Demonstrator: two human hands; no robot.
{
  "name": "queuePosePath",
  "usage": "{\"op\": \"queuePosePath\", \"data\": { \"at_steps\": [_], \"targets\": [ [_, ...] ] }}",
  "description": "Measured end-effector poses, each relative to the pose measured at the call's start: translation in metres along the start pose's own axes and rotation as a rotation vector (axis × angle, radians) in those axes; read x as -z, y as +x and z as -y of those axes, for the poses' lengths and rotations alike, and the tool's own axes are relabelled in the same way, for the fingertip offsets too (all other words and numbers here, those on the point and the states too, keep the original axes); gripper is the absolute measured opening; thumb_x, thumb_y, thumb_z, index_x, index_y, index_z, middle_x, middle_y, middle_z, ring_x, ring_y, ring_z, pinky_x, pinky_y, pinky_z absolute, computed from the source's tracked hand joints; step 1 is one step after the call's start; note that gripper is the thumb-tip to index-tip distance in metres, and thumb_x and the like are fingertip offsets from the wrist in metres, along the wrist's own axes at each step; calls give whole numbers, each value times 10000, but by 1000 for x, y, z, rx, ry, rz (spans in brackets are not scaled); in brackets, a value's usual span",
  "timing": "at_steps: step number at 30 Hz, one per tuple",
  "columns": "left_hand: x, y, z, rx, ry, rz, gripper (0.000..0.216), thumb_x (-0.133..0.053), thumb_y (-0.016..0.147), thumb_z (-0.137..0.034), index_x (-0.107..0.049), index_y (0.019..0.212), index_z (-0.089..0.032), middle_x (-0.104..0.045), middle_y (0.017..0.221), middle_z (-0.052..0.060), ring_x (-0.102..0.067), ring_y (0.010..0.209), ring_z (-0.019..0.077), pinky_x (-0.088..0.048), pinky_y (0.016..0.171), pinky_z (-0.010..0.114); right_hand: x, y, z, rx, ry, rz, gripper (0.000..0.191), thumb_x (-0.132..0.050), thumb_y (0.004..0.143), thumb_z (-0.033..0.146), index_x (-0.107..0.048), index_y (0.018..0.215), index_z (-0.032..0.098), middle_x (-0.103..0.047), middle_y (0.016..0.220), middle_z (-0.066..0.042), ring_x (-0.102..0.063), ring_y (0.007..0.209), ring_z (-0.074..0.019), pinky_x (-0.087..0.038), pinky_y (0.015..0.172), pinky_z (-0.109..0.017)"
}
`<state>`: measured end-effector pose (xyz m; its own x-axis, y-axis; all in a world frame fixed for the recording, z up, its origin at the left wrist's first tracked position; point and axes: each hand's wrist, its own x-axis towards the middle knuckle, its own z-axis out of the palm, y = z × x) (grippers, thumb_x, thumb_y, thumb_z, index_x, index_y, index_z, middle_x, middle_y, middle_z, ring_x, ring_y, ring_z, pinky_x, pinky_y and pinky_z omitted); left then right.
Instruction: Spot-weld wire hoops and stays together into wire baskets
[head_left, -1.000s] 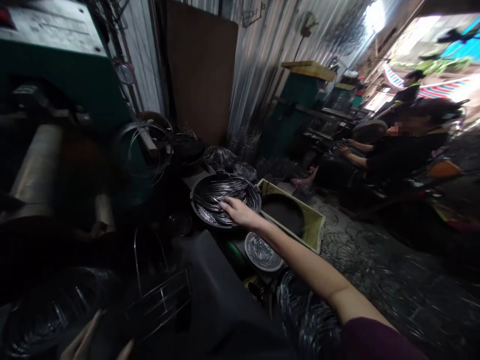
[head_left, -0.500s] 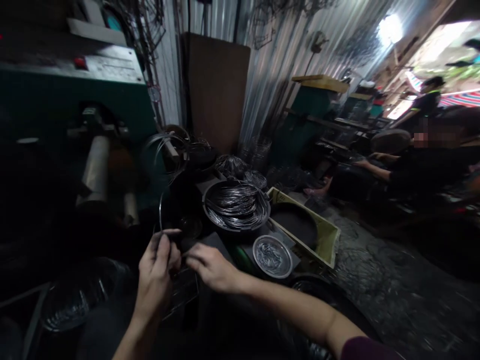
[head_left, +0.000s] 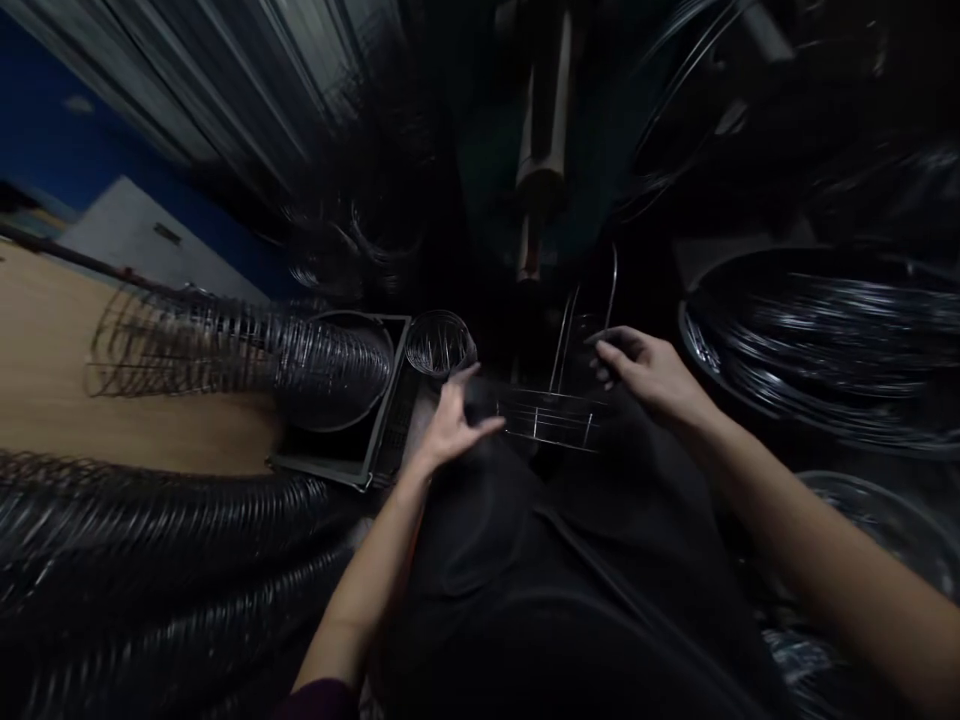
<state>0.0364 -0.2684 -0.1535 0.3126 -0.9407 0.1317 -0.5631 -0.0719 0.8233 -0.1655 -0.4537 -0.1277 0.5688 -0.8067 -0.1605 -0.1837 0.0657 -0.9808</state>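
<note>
My left hand is open, thumb and fingers spread, and holds nothing. It is close to the left end of a thin wire frame, near my knees; the dark makes it hard to tell whether they touch. My right hand is closed in a pinch, with a curved metal wire rising from its fingertips. Just beyond my left fingers stands a small round container with thin wire pieces in it.
To the left, a long stack of wire rings leans by a grey crate. More coiled rings lie nearer. On the right are a basin of wire hoops and a clear bowl. A machine roller juts out ahead.
My view has swung left and down. My hands, close together before, are now apart. The left has opened, and the curved wire that rose from it is now at my right fingers.
</note>
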Motion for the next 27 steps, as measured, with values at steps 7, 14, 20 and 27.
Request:
{"op": "queuePosePath", "data": {
  "at_steps": [7, 14, 20, 27],
  "targets": [
    [-54, 4, 4, -124, 320, 206, 843, -739, 661, -409, -340, 1372, -198, -400, 1360, 153, -341, 1291, 341, -283, 1065, 559, -6, 2, -12, -68, 48, 14, 284, -714, 735, 325, -550, 896, 158, -568, 598, 14, -533, 507, -98, -428, 455, -199],
    [-38, 30, 12, -197, 218, 120, 619, -702, 662, -248, -426, 1208, -152, -527, 1134, 117, -516, 1061, 268, -439, 962, 430, -4, 22, 5, -70, 14, -20, 218, -653, 808, 342, -589, 766, 138, -561, 614, -15, -510, 494, -75, -397, 427, -176],
    [-7, 76, 10, -242, 230, 34, 603, -750, 613, -277, -458, 1125, -148, -543, 1087, 110, -547, 1027, 260, -467, 928, 419, -16, 55, 49, -54, 77, -40, 216, -706, 747, 249, -556, 872, 156, -572, 604, 3, -517, 472, -85, -396, 398, -173],
    [19, 119, 12, -280, 168, 1, 603, -774, 589, -305, -487, 1100, -166, -559, 1080, 88, -566, 991, 230, -483, 889, 383, -29, 90, 64, -34, 132, 11, 308, -766, 650, 359, -568, 738, 140, -515, 538, 22, -419, 404, -45, -332, 345, -152]
  ]
}}
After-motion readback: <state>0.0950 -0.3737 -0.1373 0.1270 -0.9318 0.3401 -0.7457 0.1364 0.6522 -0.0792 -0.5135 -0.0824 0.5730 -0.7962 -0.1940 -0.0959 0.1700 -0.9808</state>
